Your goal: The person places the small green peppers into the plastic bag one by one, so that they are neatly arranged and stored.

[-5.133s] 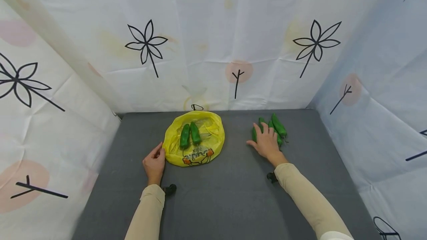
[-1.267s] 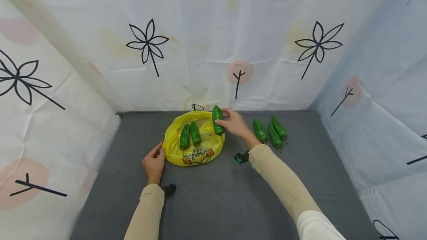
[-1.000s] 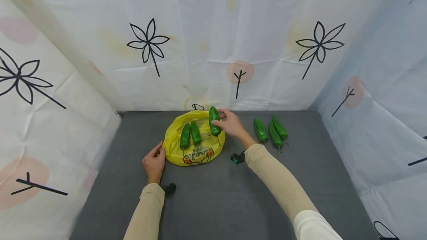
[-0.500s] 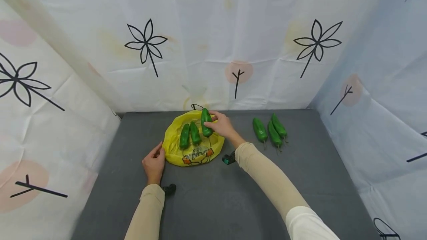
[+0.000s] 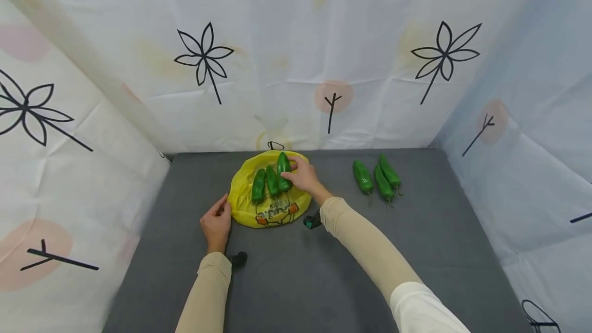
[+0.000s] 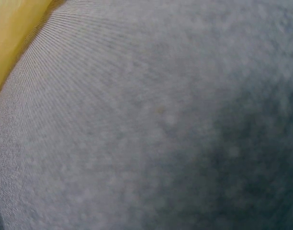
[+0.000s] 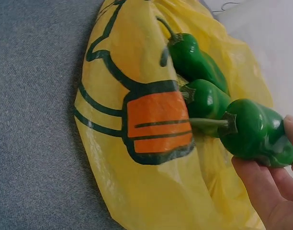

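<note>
My right hand (image 5: 302,174) grips a green pepper (image 5: 283,168) over the right part of a yellow plastic bag (image 5: 296,204). Thumb and fingers (image 7: 261,187) lie on either side of it in the right wrist view, its stem pointing toward the bag's printed side. Beside it, two more green peppers, one at the left (image 5: 258,186) and one in the middle (image 5: 272,181), lie in the bag's opening. At the bag's left edge, my left hand (image 5: 215,224) pinches the rim with curled fingers. The left wrist view holds only grey cloth and a yellow bag corner (image 6: 12,33).
Three green peppers lie on the grey table (image 5: 287,281) to the right: one by itself (image 5: 363,176) and two side by side, the nearer (image 5: 383,184) and the farther (image 5: 390,170). White patterned cloth (image 5: 370,112) stands behind the table and on both sides.
My right hand has brought a pepper from the group at right leftward over the bag, then lowered it beside the two there. My left hand has stayed at the bag's edge.
</note>
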Demonstrator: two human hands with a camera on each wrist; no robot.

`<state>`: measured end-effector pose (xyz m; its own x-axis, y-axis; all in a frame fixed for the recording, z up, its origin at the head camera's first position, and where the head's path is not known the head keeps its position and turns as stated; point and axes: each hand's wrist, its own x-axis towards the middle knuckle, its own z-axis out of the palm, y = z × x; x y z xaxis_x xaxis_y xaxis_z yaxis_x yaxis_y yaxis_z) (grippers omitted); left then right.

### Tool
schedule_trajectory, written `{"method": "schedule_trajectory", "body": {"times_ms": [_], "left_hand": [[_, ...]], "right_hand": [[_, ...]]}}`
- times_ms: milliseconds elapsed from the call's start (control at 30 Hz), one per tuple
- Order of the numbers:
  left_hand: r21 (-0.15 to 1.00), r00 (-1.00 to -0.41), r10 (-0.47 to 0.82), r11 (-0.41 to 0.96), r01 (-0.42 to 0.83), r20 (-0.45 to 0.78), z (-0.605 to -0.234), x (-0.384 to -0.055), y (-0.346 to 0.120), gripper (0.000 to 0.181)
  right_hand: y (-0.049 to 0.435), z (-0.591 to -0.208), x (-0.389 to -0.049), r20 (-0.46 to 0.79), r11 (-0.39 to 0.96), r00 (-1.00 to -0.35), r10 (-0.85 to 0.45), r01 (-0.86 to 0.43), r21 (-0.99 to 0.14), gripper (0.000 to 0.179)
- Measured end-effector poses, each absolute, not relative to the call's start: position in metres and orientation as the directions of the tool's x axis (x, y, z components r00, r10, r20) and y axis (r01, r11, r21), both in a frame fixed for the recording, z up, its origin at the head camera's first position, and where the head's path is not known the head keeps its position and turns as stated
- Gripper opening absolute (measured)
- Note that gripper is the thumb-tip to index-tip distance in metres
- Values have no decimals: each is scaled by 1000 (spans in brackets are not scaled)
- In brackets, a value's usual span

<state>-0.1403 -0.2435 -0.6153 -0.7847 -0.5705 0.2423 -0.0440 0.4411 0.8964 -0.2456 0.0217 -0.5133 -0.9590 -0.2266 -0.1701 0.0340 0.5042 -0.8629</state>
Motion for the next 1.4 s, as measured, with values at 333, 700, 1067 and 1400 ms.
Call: {"method": "schedule_trajectory", "body": {"times_ms": [333, 700, 1067, 1400], "left_hand": [[899, -789, -560, 438, -22, 253, -617, -143, -244, 25], [898, -786, -556, 439, -1, 271, -617, -144, -246, 24], [899, -787, -556, 438, -4, 268, -619, -144, -246, 24], [909, -789, -561, 417, -8, 250, -618, -143, -245, 24]], "right_hand": [[14, -515, -244, -180, 577, -954, -240, 8, -816, 57], [3, -525, -248, -190, 628, -955, -229, 4, -778, 53], [0, -527, -246, -193, 636, -954, -230, 2, -771, 47], [2, -527, -248, -216, 701, -930, -297, -58, -711, 47]]}}
